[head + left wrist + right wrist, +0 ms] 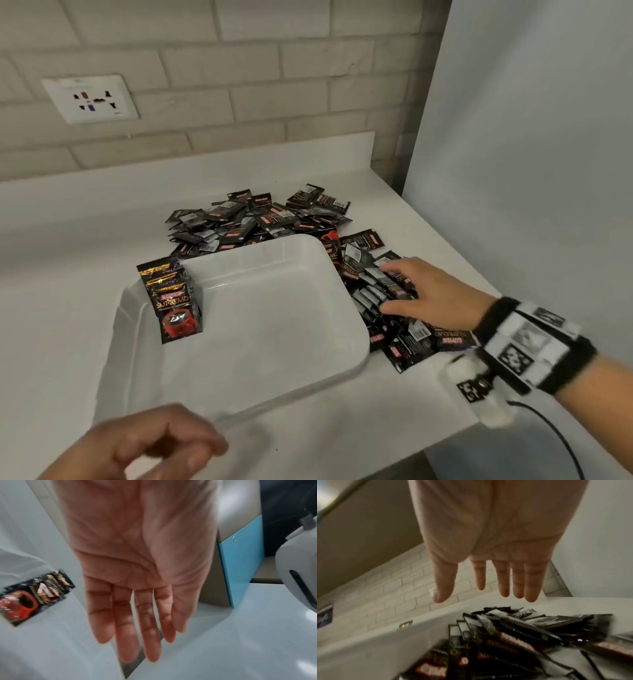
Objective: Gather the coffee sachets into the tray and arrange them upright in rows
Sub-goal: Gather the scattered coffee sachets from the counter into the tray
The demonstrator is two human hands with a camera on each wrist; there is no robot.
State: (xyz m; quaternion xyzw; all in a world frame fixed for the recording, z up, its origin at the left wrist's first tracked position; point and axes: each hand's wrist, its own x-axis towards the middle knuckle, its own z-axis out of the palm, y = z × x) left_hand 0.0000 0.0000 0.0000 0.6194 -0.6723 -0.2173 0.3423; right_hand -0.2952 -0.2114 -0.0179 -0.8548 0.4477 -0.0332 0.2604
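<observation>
Most of the tray (pixel 260 342) floor lies open; upright sachets (pixel 173 301) fill its far-left corner.

A white wall socket (pixel 90 98) is set in the pale brick wall (pixel 212 89), above the white counter (pixel 68 212).

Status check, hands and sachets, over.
Left hand empty. Right hand open over loose sachets. Few upright sachets in tray. Nothing blocking.

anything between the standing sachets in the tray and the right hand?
Head view: only bare tray floor and its right rim between the standing sachets and the right hand.
</observation>
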